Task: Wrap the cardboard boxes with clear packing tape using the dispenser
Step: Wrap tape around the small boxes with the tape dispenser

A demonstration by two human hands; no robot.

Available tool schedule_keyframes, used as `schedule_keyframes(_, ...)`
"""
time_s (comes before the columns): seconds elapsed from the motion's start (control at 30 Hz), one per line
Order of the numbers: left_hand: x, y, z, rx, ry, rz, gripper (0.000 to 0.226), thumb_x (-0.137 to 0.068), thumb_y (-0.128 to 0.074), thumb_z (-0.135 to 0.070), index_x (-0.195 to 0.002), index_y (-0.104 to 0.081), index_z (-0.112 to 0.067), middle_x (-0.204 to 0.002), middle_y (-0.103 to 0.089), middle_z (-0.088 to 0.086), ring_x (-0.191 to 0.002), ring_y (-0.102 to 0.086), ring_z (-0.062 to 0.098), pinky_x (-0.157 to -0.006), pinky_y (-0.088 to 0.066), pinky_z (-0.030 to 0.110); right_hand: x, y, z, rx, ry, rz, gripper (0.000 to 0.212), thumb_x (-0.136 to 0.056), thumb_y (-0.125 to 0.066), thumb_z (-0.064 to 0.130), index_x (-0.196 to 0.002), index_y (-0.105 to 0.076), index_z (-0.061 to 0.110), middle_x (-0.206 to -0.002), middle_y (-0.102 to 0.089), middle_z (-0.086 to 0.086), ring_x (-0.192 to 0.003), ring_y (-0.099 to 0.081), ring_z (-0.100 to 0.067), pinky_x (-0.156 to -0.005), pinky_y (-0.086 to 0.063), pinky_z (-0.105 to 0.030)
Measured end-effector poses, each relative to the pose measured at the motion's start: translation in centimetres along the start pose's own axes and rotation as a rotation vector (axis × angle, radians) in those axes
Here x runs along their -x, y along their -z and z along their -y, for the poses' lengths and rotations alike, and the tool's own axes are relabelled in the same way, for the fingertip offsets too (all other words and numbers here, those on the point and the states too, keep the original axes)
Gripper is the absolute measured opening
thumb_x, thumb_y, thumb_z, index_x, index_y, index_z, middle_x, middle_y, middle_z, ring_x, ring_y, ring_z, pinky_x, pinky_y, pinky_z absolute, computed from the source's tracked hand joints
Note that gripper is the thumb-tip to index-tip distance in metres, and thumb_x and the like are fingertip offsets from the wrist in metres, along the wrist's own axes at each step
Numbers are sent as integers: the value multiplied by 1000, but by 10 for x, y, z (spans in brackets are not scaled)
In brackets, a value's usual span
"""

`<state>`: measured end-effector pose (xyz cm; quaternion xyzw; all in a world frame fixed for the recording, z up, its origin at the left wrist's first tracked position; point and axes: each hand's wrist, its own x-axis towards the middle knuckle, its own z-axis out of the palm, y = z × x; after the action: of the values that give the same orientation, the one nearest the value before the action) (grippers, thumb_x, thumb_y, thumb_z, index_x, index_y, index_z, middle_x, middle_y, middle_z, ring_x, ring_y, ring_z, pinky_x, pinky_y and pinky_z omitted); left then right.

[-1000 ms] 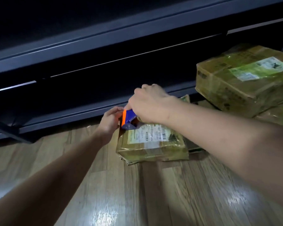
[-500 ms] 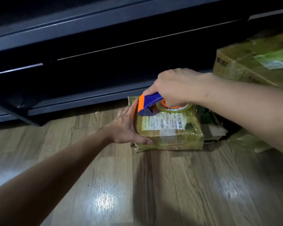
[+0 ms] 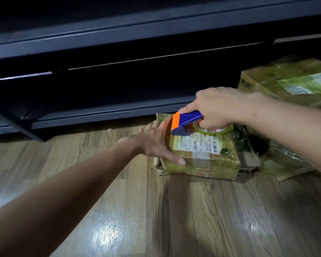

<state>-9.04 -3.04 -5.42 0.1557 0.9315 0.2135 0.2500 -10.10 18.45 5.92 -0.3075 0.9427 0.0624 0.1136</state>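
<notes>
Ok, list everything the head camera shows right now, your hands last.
small cardboard box: 1, brown with white label, floor centre
tape dispenser: 1, blue with orange front, at the small cardboard box's top
tape roll: 1, clear, in the tape dispenser
large cardboard box: 1, brown with greenish label, right rear, cut off by frame
wrapped parcel: 1, brown-green, floor right, partly hidden
floor: 1, wood planks, foreground
shelf unit: 1, dark, along the back
left hand: 1, straight fingers press the small cardboard box's left side
right hand: 1, grips the tape dispenser
</notes>
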Motion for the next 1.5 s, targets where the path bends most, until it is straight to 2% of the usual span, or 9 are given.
schedule_keyframes(0.17, -5, -11, -13, 157, -177, -153, 171, -40, -83, -89, -163, 16, -25, -167, -19, 2, -155, -17, 31, -127, -18, 54, 3, 0, 0, 66, 60, -36, 65, -89, -59, 32, -144, -40, 59, -91, -45, 10, -84, -46, -17, -65, -39, -32)
schedule_keyframes(0.27, -4, -12, -13, 120, -125, -129, 169, -40, -81, -89, -162, 17, -28, -165, -19, 0, -153, -19, 31, -125, -25, 58, 5, -1, -4, 110, 38, -21, 67, -89, -57, 32, -147, -36, 58, -98, -48, 7, -85, -51, -21, -71, -46, -35)
schedule_keyframes(0.5, 2, -3, -20, -144, -77, -66, 165, -36, -62, -101, -166, 8, -26, -165, -16, -7, -153, -20, 29, -126, -18, 61, 33, -6, -61, 60, 28, 88, 78, -82, -59, 44, -144, -21, 70, -80, -47, 11, -75, -59, -15, -70, -57, -38)
schedule_keyframes(0.67, 3, -1, -22, -211, -67, -48, 163, -37, -56, -104, -165, 8, -27, -164, -14, -9, -153, -18, 31, -126, -9, 65, 74, -23, -91, -2, -80, 125, 77, -93, -59, 44, -147, -8, 67, -89, -43, 8, -72, -47, -6, -68, -45, -27)
schedule_keyframes(0.9, 7, -7, -47, -562, -103, -27, 154, -54, -32, -109, -162, 20, -12, -170, 26, 7, -153, 33, 28, -121, 16, 68, 75, -27, -75, 98, -93, 65, 73, -92, -52, 47, -148, -11, 67, -89, -37, 12, -74, -47, -6, -73, -51, -33)
schedule_keyframes(1.13, -8, -26, -99, -606, -151, 0, 147, -72, -52, -96, -159, 23, -5, -165, 32, 21, -152, 32, 37, -123, 11, 65, 66, -21, -58, 163, -89, 34, 69, -90, -52, 52, -151, -22, 61, -89, -34, 14, -91, -52, -20, -72, -46, -34)
schedule_keyframes(1.27, -8, -29, -101, -567, -111, -5, 147, -72, -56, -93, -159, 23, -4, -167, 29, 19, -153, 32, 36, -124, 10, 63, 61, -20, -61, 17, -71, 31, 71, -82, -62, 58, -147, -34, 55, -95, -39, 10, -96, -50, -19, -81, -46, -36)
schedule_keyframes(1.37, -7, -27, -94, -529, -132, -35, 147, -70, -58, -93, -162, 18, -9, -172, 20, 14, -156, 25, 32, -126, 9, 61, 73, -24, -84, -234, -71, -68, 61, -73, -76, 57, -128, -51, 45, -102, -43, 15, -93, -52, -11, -77, -46, -31)
schedule_keyframes(1.5, -6, -14, -76, -551, -130, -85, 146, -66, -62, -94, -165, 9, -13, -173, 4, 10, -160, 9, 30, -126, 9, 62, 94, -60, -93, -548, -130, -187, 68, -59, -71, 74, -122, -54, 55, -103, -49, 14, -91, -53, -6, -73, -44, -27)
